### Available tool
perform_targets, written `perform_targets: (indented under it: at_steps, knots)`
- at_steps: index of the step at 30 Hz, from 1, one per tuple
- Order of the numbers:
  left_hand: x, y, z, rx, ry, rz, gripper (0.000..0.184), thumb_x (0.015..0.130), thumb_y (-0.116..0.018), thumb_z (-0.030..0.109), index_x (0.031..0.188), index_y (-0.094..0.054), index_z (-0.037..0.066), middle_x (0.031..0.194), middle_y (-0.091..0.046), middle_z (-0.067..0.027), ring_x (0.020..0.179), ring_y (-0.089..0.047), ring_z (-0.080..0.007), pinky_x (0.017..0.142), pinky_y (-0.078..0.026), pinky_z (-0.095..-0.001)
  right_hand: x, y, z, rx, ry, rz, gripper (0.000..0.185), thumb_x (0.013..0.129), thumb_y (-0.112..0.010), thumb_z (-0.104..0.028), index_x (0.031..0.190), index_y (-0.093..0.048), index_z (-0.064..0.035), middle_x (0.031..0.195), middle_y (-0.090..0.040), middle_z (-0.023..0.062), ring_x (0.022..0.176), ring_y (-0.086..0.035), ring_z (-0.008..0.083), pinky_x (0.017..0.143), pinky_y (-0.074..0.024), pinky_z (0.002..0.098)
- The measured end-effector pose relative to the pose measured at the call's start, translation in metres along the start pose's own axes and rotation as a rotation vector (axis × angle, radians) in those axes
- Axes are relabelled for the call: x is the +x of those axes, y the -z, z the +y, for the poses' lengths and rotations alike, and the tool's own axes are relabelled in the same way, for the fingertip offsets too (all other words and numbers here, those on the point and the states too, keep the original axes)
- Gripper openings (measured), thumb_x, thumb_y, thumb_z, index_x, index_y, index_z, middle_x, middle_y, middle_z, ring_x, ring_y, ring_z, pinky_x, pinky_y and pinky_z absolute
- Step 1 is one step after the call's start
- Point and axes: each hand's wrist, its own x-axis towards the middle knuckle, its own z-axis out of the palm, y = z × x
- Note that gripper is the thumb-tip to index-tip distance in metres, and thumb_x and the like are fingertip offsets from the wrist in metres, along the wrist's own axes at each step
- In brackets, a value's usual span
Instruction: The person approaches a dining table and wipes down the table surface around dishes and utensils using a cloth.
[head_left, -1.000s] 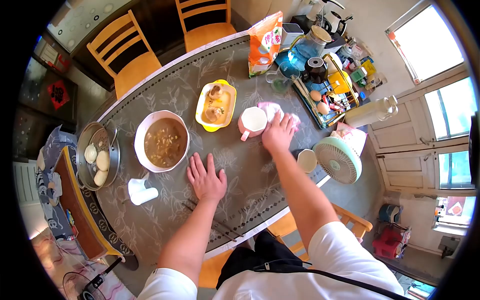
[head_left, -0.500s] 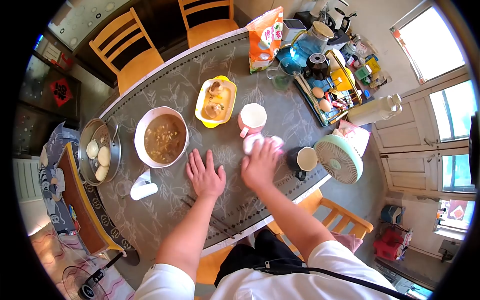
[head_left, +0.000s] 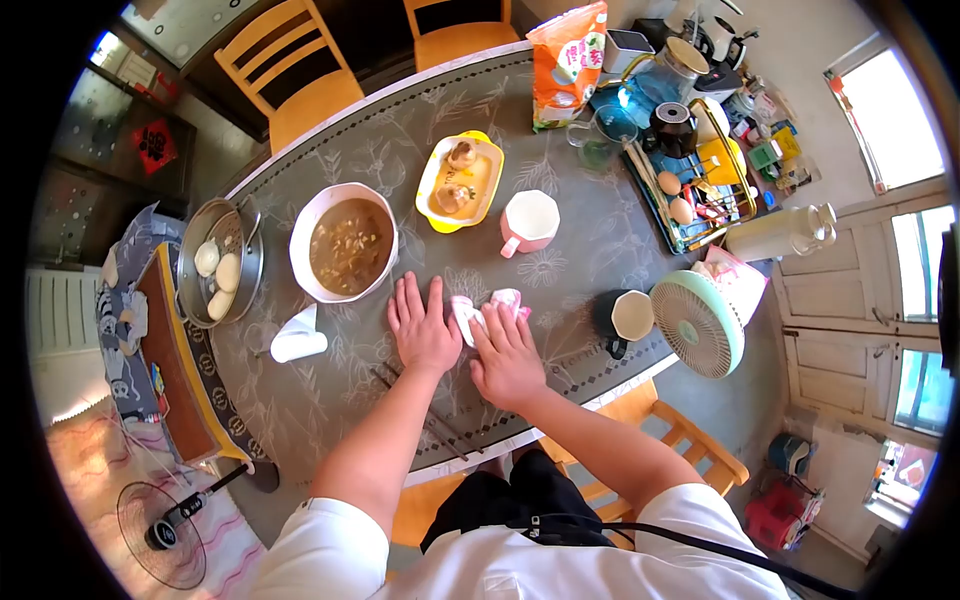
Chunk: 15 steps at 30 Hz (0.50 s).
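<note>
The table (head_left: 285, 405) carries the bowl (head_left: 299, 250), at eleven o'clock from the left hand (head_left: 425, 330). This hand lies flat, fingers a little spread, and holds nothing. The right hand (head_left: 509, 362) is flat also, its fingers slightly open, pressing the cloth (head_left: 463, 316) on the table. The pink cup (head_left: 530, 222) stands beyond, handle toward seven o'clock. The cloth is crumpled, its long axis roughly from nine to three o'clock; fingers hide its middle, so its exact shape I cannot tell.
</note>
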Motion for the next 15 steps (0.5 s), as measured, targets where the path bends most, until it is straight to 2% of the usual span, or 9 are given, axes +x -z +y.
perform_targets:
  at_steps: [2, 6, 7, 10, 13, 14, 15]
  knots:
    - [0.000, 0.002, -0.001, 0.026, 0.002, -0.021, 0.068, 0.092, -0.062, 0.036, 0.155, -0.048, 0.014, 0.169, -0.029, -0.0261, 0.158, -0.024, -0.0427, 0.128, -0.016, -0.0578, -0.003, 0.006, 0.010, -0.034, -0.008, -0.062, 0.070, 0.095, -0.062, -0.034, 0.158, -0.046, -0.0064, 0.169, -0.032, 0.0226, 0.159, -0.024, 0.0428, 0.129, -0.0163, 0.0580]
    - [0.001, 0.003, 0.002, 0.012, 0.033, -0.047, 0.070, 0.093, -0.062, 0.039, 0.156, -0.047, 0.015, 0.170, -0.026, -0.0257, 0.158, -0.022, -0.0423, 0.128, -0.015, -0.0577, 0.032, 0.006, 0.034, -0.044, -0.257, 0.261, 0.067, 0.095, -0.062, -0.032, 0.153, -0.051, -0.0011, 0.163, -0.040, 0.0282, 0.154, -0.033, 0.0480, 0.125, -0.0222, 0.0610]
    - [0.000, 0.004, 0.003, 0.016, 0.034, -0.047, 0.069, 0.093, -0.062, 0.039, 0.156, -0.047, 0.015, 0.170, -0.026, -0.0255, 0.159, -0.022, -0.0422, 0.129, -0.014, -0.0577, 0.038, 0.004, 0.030, -0.059, -0.306, 0.270, 0.068, 0.094, -0.063, -0.031, 0.153, -0.050, -0.0004, 0.164, -0.039, 0.0292, 0.155, -0.031, 0.0484, 0.125, -0.0207, 0.0622]
    - [0.002, 0.004, 0.004, 0.029, 0.032, -0.047, 0.069, 0.093, -0.062, 0.039, 0.156, -0.047, 0.016, 0.170, -0.027, -0.0250, 0.159, -0.022, -0.0418, 0.129, -0.014, -0.0574, 0.030, 0.001, 0.013, -0.026, -0.196, 0.182, 0.071, 0.092, -0.064, -0.032, 0.154, -0.049, -0.0007, 0.164, -0.037, 0.0300, 0.156, -0.027, 0.0489, 0.126, -0.0176, 0.0636]
    - [0.001, 0.000, 0.003, 0.040, 0.045, -0.058, 0.069, 0.093, -0.062, 0.037, 0.156, -0.046, 0.016, 0.170, -0.027, -0.0245, 0.159, -0.021, -0.0412, 0.129, -0.013, -0.0568, 0.015, 0.008, 0.005, 0.120, -0.065, 0.003, 0.072, 0.089, -0.069, -0.030, 0.152, -0.051, -0.0002, 0.163, -0.038, 0.0294, 0.156, -0.027, 0.0488, 0.126, -0.0192, 0.0634]
    - [0.002, 0.000, 0.004, 0.026, 0.049, -0.055, 0.068, 0.093, -0.062, 0.036, 0.156, -0.046, 0.016, 0.170, -0.027, -0.0243, 0.159, -0.021, -0.0410, 0.129, -0.013, -0.0565, 0.019, 0.022, 0.003, 0.126, -0.040, 0.035, 0.061, 0.088, -0.071, -0.024, 0.143, -0.057, -0.0011, 0.154, -0.049, 0.0280, 0.149, -0.040, 0.0471, 0.121, -0.0320, 0.0620]
    - [0.003, 0.001, 0.004, 0.013, 0.054, -0.053, 0.068, 0.093, -0.062, 0.035, 0.157, -0.046, 0.016, 0.170, -0.027, -0.0242, 0.159, -0.021, -0.0409, 0.129, -0.013, -0.0563, 0.026, 0.026, 0.006, 0.244, -0.140, 0.127, 0.057, 0.089, -0.071, -0.022, 0.140, -0.058, -0.0013, 0.147, -0.054, 0.0269, 0.141, -0.048, 0.0464, 0.115, -0.0382, 0.0602]
